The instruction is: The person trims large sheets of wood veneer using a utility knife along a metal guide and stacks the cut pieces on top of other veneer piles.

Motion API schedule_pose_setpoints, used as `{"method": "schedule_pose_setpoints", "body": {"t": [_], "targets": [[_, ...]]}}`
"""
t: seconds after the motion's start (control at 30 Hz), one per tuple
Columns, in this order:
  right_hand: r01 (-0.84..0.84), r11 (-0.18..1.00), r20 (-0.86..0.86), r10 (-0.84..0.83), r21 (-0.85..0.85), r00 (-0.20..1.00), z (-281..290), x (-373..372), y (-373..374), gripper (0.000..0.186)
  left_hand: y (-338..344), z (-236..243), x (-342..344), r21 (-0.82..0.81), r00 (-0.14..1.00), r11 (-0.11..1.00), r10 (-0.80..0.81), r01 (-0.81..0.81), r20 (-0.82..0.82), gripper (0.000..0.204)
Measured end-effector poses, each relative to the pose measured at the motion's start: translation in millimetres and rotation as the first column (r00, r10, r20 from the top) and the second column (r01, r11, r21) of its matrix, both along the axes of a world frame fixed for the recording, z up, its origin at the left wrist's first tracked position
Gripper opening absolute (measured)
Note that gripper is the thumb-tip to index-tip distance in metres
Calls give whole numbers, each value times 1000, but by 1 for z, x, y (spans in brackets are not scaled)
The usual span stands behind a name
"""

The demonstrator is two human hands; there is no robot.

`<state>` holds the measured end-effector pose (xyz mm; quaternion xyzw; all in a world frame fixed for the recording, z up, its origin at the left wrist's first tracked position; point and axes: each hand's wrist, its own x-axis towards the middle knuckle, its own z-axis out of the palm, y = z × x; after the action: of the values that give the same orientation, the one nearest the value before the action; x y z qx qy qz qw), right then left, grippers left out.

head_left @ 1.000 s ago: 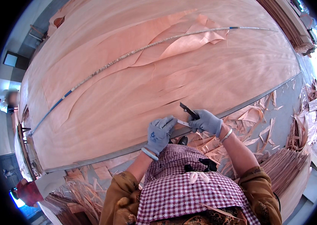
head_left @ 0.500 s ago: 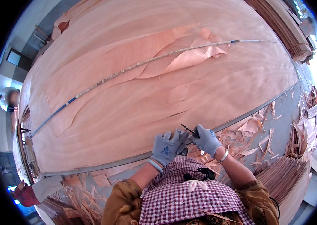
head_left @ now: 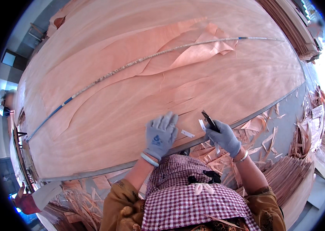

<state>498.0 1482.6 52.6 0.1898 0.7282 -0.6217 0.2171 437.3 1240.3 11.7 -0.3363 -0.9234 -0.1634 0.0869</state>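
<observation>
My left hand [head_left: 160, 134], in a grey work glove, lies with straight fingers on a large sheet of pinkish wood veneer [head_left: 120, 131]. It is close to its front edge. My gloved right hand [head_left: 224, 138] is closed round a slim black tool [head_left: 210, 121] with a pointed tip; its exact kind is unclear. A white strip [head_left: 202, 124] sticks out beside the tool, and more white shows below the fingers. Between my hands a short white strip [head_left: 187, 133] lies on the veneer, near a narrow dark split [head_left: 187, 112].
A long thin rod [head_left: 116, 71] with blue sections crosses the sheet, over a torn, folded veneer piece [head_left: 193, 54]. Veneer scraps [head_left: 253, 133] litter the grey floor. Veneer stacks [head_left: 285, 177] stand at right. Another person [head_left: 6, 103] is at far left; a red glove [head_left: 27, 203] shows lower left.
My hands have moved apart: the left went left and flattened on the veneer, the right went right with the black tool. A white strip now shows on the veneer between them.
</observation>
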Motion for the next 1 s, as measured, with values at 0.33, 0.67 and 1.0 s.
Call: {"method": "schedule_pose_setpoints", "body": {"t": [0.33,0.67,1.0], "targets": [[31,996,-52,-35,-87,998,-6,-60,-16,16,0,-5,-36,106,991,993,31,-45,133,26],[45,995,7,-44,-86,999,-8,-62,-19,15,4,-31,-46,82,996,994,-72,76,-59,14],[-77,711,-328,415,699,849,-13,-77,-35,30,6,-26,-48,13,1000,1000,-10,10,20,11]]}}
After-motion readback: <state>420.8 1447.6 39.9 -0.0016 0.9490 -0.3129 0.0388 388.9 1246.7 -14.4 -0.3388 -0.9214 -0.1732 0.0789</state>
